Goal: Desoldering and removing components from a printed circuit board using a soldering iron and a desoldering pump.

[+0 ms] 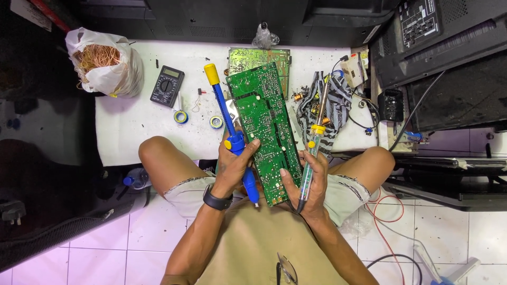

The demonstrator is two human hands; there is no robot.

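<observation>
Green circuit board at centre frame, gripped by both: left hand also clutching a blue desoldering pump, right hand a soldering iron.

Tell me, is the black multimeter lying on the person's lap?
No, the multimeter lies on the white table, left of the green circuit board.

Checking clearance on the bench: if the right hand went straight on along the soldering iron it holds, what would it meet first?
Probably the striped cloth: the right hand aims its soldering iron up over it, though height above is unclear.
</observation>
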